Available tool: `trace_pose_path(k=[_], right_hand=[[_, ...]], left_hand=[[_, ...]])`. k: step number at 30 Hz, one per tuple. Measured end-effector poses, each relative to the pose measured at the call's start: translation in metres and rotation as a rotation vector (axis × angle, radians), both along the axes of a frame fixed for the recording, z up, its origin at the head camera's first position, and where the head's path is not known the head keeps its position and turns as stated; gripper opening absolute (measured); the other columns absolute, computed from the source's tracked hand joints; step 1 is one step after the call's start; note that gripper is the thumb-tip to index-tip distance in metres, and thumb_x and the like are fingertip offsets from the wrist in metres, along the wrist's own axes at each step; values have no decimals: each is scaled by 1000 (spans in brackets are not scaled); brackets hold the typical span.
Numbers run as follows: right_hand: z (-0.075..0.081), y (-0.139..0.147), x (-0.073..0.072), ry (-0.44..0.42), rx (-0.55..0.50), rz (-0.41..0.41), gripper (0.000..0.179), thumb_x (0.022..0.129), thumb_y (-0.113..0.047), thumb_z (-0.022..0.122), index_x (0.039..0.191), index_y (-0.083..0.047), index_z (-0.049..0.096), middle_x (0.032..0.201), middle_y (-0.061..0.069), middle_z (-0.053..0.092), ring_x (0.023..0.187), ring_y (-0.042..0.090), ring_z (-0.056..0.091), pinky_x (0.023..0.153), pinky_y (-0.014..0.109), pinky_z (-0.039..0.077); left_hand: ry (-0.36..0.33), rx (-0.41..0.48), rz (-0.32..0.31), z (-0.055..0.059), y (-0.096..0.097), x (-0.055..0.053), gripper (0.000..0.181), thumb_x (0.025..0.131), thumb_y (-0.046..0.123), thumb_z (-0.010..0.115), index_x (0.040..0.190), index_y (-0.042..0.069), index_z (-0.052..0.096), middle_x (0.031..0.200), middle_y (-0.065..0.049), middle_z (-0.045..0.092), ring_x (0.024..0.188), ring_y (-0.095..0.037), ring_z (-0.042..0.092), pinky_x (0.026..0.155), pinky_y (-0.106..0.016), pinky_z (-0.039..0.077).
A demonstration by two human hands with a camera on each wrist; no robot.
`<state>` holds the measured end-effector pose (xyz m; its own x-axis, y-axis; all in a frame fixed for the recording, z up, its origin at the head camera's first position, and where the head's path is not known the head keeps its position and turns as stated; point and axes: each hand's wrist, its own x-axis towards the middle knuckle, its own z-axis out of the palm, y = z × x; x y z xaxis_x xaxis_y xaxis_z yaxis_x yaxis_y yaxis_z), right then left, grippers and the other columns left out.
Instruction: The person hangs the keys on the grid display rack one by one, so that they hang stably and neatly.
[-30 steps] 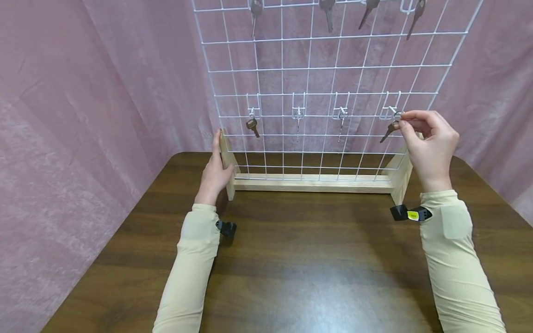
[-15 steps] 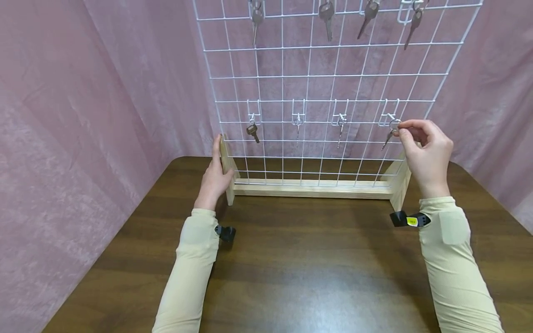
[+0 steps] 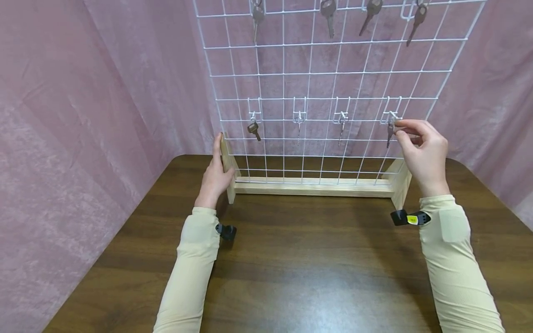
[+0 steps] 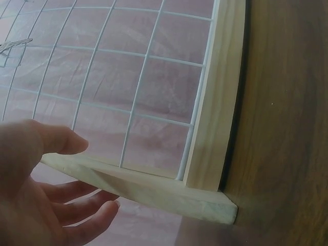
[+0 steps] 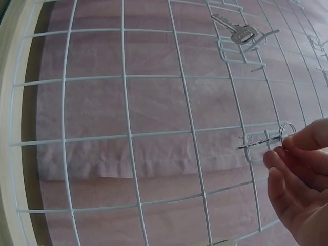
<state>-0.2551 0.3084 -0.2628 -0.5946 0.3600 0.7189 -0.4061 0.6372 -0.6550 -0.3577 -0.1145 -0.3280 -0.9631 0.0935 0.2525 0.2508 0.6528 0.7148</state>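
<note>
In the head view my right hand (image 3: 424, 148) pinches a small metal key ring at the lower row's rightmost white hook (image 3: 391, 114). From that ring (image 5: 288, 128) hangs a key (image 5: 256, 144), seen edge-on in the right wrist view. Whether the ring sits around the hook's prong, I cannot tell. My left hand (image 3: 213, 178) holds the wooden side panel (image 4: 164, 192) of the stand, thumb on one side and fingers on the other. A white wire grid (image 3: 308, 73) rises from this stand.
More keys hang from the lower hooks, among them a brown-looking key (image 3: 253, 131) at the left. Several keys, such as one (image 3: 328, 16), hang along the upper row. The stand's wooden crossbar (image 3: 312, 188) lies on a brown table (image 3: 300, 259); a pink curtain (image 3: 104, 92) hangs behind.
My right hand has shifted slightly left with the key ring, bringing it closer to the hook. The key has swung from slanted to nearly upright. My left hand keeps its place.
</note>
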Motion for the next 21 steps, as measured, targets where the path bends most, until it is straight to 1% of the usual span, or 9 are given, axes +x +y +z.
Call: trace_pose_path(k=[6, 8, 10, 12, 14, 15, 17, 19, 21], right_hand=[[2, 3, 2, -78, 102, 16, 28, 89, -9, 59, 115, -5, 70, 93, -34, 57, 80, -19, 53, 71, 2, 40], [4, 4, 5, -90, 125, 25, 28, 89, -10, 59, 115, -5, 70, 93, -37, 57, 81, -19, 54, 72, 2, 40], [8, 6, 8, -98, 139, 30, 26, 90, -11, 59, 113, -4, 69, 90, -39, 56, 80, -19, 54, 71, 2, 40], [13, 6, 12, -112, 158, 26, 24, 90, -13, 59, 109, -3, 70, 84, -42, 54, 76, -21, 53, 70, 2, 39], [15, 6, 19, -119, 188, 25, 21, 91, -13, 58, 104, -2, 70, 79, -44, 53, 71, -21, 51, 67, 2, 38], [16, 5, 22, -117, 214, 30, 19, 91, -12, 59, 102, -2, 70, 77, -45, 52, 69, -22, 50, 65, 2, 37], [16, 4, 28, -122, 302, 54, 13, 89, -7, 62, 96, -2, 71, 74, -43, 52, 64, -22, 48, 62, 1, 37], [14, 1, 33, -135, 433, 110, 8, 86, -2, 66, 91, -4, 72, 74, -32, 61, 63, -20, 46, 60, 3, 37], [12, -4, 35, -179, 589, 188, 9, 83, 0, 69, 89, -6, 71, 77, -19, 67, 66, -16, 49, 61, 7, 40]], left_hand=[[-17, 0, -9, 2, -1, 3, 97, 92, 11, 55, 146, 56, -12, 154, -26, 31, 111, -50, 57, 84, -60, 53], [-13, 4, -13, 5, -1, 4, 97, 91, 10, 55, 148, 54, -10, 150, -27, 36, 106, -47, 59, 82, -57, 53], [18, 1, -3, 9, -2, 3, 94, 90, 8, 54, 150, 51, -4, 141, -27, 43, 99, -41, 60, 80, -52, 53], [68, 10, 26, 15, -2, 3, 88, 88, 6, 53, 152, 45, 7, 133, -24, 47, 94, -35, 59, 79, -48, 52], [121, 20, 62, 23, -3, 5, 78, 88, 6, 52, 152, 37, 21, 127, -22, 49, 93, -33, 60, 81, -48, 50], [146, 19, 82, 26, -3, 6, 71, 89, 7, 52, 151, 32, 28, 129, -21, 49, 95, -32, 61, 82, -48, 50], [182, 28, 105, 34, -2, 11, 59, 90, 10, 53, 145, 23, 40, 132, -19, 51, 99, -31, 63, 86, -48, 50], [203, 30, 106, 43, -2, 18, 46, 92, 12, 53, 138, 15, 49, 129, -18, 55, 101, -31, 64, 88, -48, 49], [202, 14, 85, 52, -1, 26, 37, 94, 15, 52, 131, 11, 55, 123, -17, 60, 101, -31, 64, 88, -47, 49]])
